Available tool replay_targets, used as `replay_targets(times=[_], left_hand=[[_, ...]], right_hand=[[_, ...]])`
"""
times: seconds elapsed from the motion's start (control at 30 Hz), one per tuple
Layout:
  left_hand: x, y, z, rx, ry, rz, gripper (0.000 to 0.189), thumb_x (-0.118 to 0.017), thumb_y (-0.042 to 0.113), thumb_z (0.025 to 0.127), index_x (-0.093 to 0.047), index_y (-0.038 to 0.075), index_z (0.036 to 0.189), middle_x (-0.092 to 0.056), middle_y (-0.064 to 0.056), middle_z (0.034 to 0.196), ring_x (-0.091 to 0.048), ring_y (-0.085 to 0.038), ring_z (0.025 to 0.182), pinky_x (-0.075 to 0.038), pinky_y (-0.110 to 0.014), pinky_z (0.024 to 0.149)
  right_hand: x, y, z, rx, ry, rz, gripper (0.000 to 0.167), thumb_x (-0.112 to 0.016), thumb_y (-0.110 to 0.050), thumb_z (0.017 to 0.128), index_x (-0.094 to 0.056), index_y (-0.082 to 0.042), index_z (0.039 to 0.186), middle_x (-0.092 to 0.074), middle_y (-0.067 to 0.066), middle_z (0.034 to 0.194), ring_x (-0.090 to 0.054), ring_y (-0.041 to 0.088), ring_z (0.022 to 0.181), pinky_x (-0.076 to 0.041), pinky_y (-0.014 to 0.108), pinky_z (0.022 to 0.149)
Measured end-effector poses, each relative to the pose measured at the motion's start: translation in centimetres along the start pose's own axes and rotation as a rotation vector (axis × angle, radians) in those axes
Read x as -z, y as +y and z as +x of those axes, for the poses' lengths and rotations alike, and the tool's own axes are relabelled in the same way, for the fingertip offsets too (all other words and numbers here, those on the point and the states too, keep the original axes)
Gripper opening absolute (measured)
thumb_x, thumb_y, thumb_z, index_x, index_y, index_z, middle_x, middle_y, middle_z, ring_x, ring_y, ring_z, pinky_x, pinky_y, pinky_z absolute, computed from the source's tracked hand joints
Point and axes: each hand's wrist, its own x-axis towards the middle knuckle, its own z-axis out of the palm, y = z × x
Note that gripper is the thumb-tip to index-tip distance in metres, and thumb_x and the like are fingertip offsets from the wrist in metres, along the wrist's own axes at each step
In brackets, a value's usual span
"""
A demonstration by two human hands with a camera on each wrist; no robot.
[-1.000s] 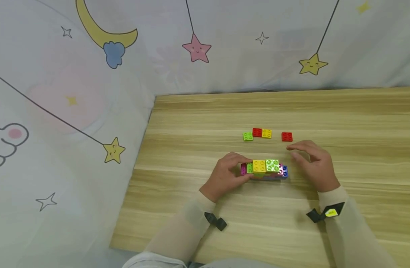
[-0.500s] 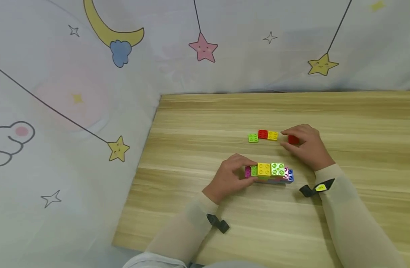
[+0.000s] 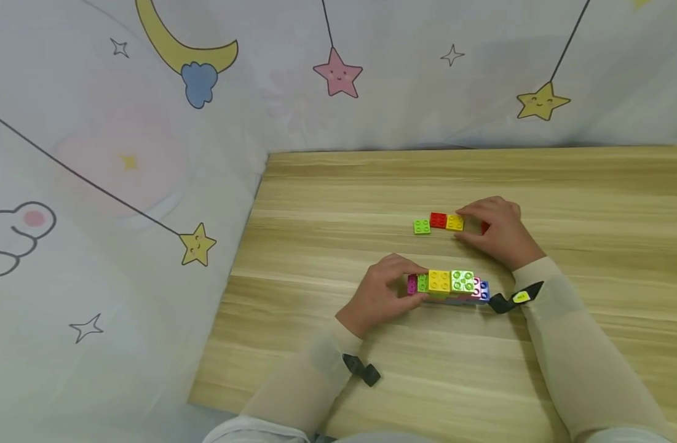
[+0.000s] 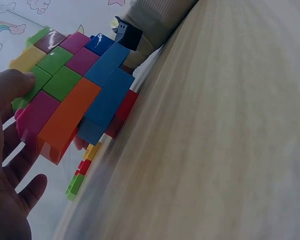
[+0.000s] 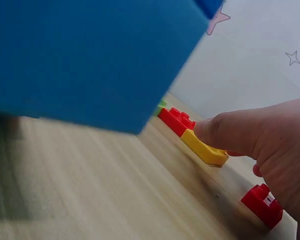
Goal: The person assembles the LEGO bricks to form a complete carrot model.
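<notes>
My left hand point(image 3: 379, 292) holds the left end of a built-up stack of toy building bricks point(image 3: 439, 281), its thumb and fingertips on opposite sides. In the left wrist view the stack's side shows staggered rows of green, magenta, orange and blue bricks, with a red brick point(image 4: 122, 115) at the bottom. Farther back, my right hand point(image 3: 495, 231) has thumb and forefinger on opposite sides of a small yellow brick point(image 3: 454, 222). From the right wrist, the thumb point(image 5: 234, 131) overlaps this brick's upper edge.
A red brick point(image 3: 438, 219) sits against the yellow one's left side, with a light green brick point(image 3: 422, 227) beyond it. Another red brick point(image 5: 263, 206) lies under my right hand. The wooden table point(image 3: 316, 203) meets a printed curtain point(image 3: 393, 111) at the back.
My right hand has moved forward and left, over the separate red brick, to the yellow brick, closing thumb and forefinger about it. My left hand keeps its hold on the stack.
</notes>
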Motion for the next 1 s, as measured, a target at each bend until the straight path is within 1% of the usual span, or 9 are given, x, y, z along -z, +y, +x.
replay_targets(times=[0.2,0.33,0.53,0.7,0.83,1.0], left_hand=[[0.0,0.0,0.0,-0.007,0.002,0.008,0.039,-0.089,0.020,0.084,-0.075,0.013,0.120,-0.072,0.005,0.113,-0.060,-0.005,0.108,-0.050,-0.021,0.098],[0.0,0.0,0.0,-0.007,0.002,0.005,0.039,-0.089,0.020,0.084,-0.075,0.013,0.120,-0.072,0.004,0.113,-0.060,-0.006,0.108,-0.050,-0.022,0.098],[0.0,0.0,0.0,-0.004,0.007,-0.010,0.039,-0.089,0.020,0.084,-0.075,0.013,0.119,-0.072,0.004,0.113,-0.060,-0.006,0.108,-0.052,-0.026,0.097],[0.0,0.0,-0.1,-0.007,0.001,-0.001,0.039,-0.088,0.020,0.085,-0.074,0.013,0.120,-0.072,0.005,0.114,-0.060,-0.005,0.109,-0.051,-0.023,0.099],[0.0,0.1,0.0,-0.004,0.002,-0.004,0.039,-0.088,0.020,0.085,-0.074,0.014,0.120,-0.072,0.005,0.114,-0.060,-0.004,0.109,-0.051,-0.024,0.099],[0.0,0.1,-0.1,0.006,0.013,-0.018,0.039,-0.089,0.020,0.084,-0.075,0.013,0.120,-0.072,0.004,0.114,-0.060,-0.006,0.108,-0.054,-0.029,0.096]], right_hand=[[-0.2,0.2,0.1,-0.015,-0.012,-0.025,0.045,-0.089,-0.031,0.082,-0.076,-0.012,0.120,-0.072,0.012,0.121,-0.053,0.036,0.122,-0.028,0.061,0.098],[-0.3,0.2,0.1,-0.030,-0.021,-0.051,0.044,-0.089,-0.031,0.083,-0.076,-0.010,0.120,-0.072,0.013,0.122,-0.052,0.036,0.122,-0.027,0.063,0.099],[-0.3,-0.1,0.2,-0.047,-0.033,-0.077,0.039,-0.087,-0.028,0.085,-0.077,-0.007,0.115,-0.070,0.013,0.121,-0.051,0.038,0.121,-0.025,0.066,0.098],[-0.3,-0.2,0.2,-0.058,-0.038,-0.086,0.035,-0.087,-0.027,0.086,-0.077,-0.006,0.112,-0.070,0.013,0.120,-0.051,0.039,0.119,-0.026,0.067,0.097],[-0.3,-0.3,0.1,-0.060,-0.019,-0.059,0.036,-0.087,-0.026,0.085,-0.076,-0.006,0.113,-0.070,0.015,0.119,-0.051,0.038,0.120,-0.026,0.065,0.098],[0.4,-0.9,-0.5,-0.067,0.013,0.019,0.036,-0.086,-0.023,0.086,-0.076,-0.007,0.116,-0.072,0.016,0.118,-0.053,0.037,0.120,-0.028,0.065,0.102]])
